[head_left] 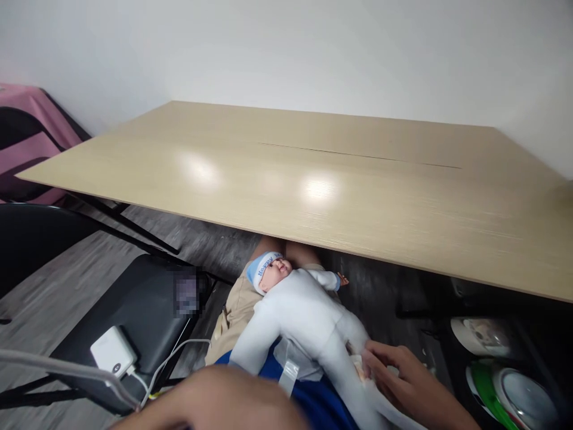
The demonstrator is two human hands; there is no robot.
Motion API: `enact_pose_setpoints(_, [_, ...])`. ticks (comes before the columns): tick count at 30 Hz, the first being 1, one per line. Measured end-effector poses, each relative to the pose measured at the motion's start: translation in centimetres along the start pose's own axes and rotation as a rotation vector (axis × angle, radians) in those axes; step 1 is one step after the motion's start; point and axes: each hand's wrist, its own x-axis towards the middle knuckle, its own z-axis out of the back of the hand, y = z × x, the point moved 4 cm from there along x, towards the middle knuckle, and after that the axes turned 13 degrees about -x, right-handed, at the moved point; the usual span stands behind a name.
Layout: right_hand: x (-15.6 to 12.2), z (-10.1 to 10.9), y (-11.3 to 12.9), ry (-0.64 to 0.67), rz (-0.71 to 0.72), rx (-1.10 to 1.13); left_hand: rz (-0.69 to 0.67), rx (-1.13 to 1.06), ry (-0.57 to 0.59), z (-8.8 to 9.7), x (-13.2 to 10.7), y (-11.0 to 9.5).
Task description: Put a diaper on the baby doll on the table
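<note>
At the bottom edge, I see the left hand [237, 397] blurred, fingers hidden; I cannot tell their state. The right hand [403, 371] bends its fingers against the doll [304, 310], any pinch unclear. Lying slantwise on the lap [233, 306], it runs from cut-off legs, near right, to head, pointing far left towards the table [268, 179].

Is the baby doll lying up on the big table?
No, the doll lies on the person's lap, by the near edge of the table.
</note>
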Motion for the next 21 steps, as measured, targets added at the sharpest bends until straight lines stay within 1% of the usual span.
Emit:
enact_pose_setpoints(2, [0.3,-0.6,0.2,-0.026,-0.002,-0.028,-0.096,0.025,0.207,-0.8,6.7,-1.7])
enact_pose_setpoints(3, [0.4,-0.9,0.1,-0.037,-0.007,-0.031,-0.156,0.170,0.297,-1.4,9.9,-2.3])
enact_pose_setpoints(4, [0.5,-1.3,-0.2,-0.045,-0.016,-0.032,-0.186,0.355,0.259,-1.6,13.0,-2.6])
enact_pose_setpoints(5, [0.6,-1.7,-0.6,-0.050,-0.028,-0.032,-0.168,0.514,0.206,-1.6,15.7,-2.5])
enact_pose_setpoints(6, [0.7,-2.2,-1.0,-0.056,-0.041,-0.029,-0.119,0.621,0.254,-2.1,17.8,-1.9])
enact_pose_setpoints(7, [0.7,-2.6,-1.4,-0.067,-0.054,-0.022,-0.064,0.698,0.320,-2.5,19.3,-1.1])
enact_pose_setpoints(8, [0.7,-3.0,-1.8,-0.072,-0.062,-0.012,-0.009,0.740,0.408,-2.9,20.3,-0.1])
enact_pose_setpoints(9, [0.7,-3.3,-2.2,-0.074,-0.066,0.000,0.038,0.754,0.502,-3.3,20.8,0.9])
enact_pose_setpoints(10, [0.7,-3.7,-2.5,-0.074,-0.071,0.010,0.074,0.755,0.569,-3.6,20.9,1.8])
enact_pose_setpoints(11, [0.7,-4.0,-2.8,-0.068,-0.076,0.021,0.098,0.751,0.599,-3.7,20.8,2.5])
enact_pose_setpoints(12, [0.7,-4.3,-3.1,-0.060,-0.080,0.031,0.114,0.749,0.600,-3.7,20.6,3.1])
enact_pose_setpoints(13, [0.6,-4.5,-3.3,-0.052,-0.082,0.041,0.122,0.748,0.577,-3.7,20.4,3.5])
enact_pose_setpoints(16, [0.3,-5.1,-4.2,-0.070,-0.095,0.074,0.079,0.725,0.431,-3.0,19.5,3.6])
enact_pose_setpoints(19, [0.4,-5.5,-5.2,-0.107,-0.124,0.099,-0.016,0.607,0.269,-1.7,18.2,2.8])
enact_pose_setpoints(21, [0.9,-5.7,-5.6,-0.130,-0.131,0.066,-0.074,0.510,0.192,-0.6,17.2,1.9])
